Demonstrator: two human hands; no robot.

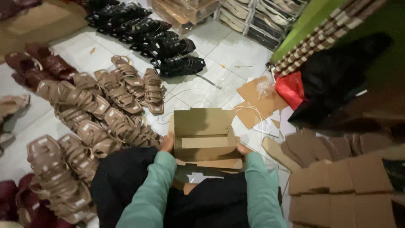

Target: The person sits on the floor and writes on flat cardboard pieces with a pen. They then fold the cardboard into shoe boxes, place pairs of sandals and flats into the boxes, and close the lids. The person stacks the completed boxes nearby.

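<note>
The left hand (167, 142) is pressed flat against the left wall of a half-folded cardboard shoe box (204, 137), and the right hand (243, 149) grips the box's right lower corner, so both are clamped on it from opposite sides; the fingers themselves are mostly hidden behind the card and the mint-green sleeves (148, 194). The box sits on the person's lap, lid flap standing upright at the back. It looks light and thin-walled, stiff along its creases but easy to buckle in the panels, so the folded edges and corners seem the safest places to hold. Left of the box lie rows of tan strappy sandals (105, 105), with black sandals (160, 42) further back and dark red ones (31, 65) at the far left. Right of the box are flat cardboard blanks (341, 185), loose card scraps (257, 103) and a red plastic bag (290, 88). Whatever lies beneath the box is hard to make out, and the dark shape at upper right is too dim to identify.
</note>
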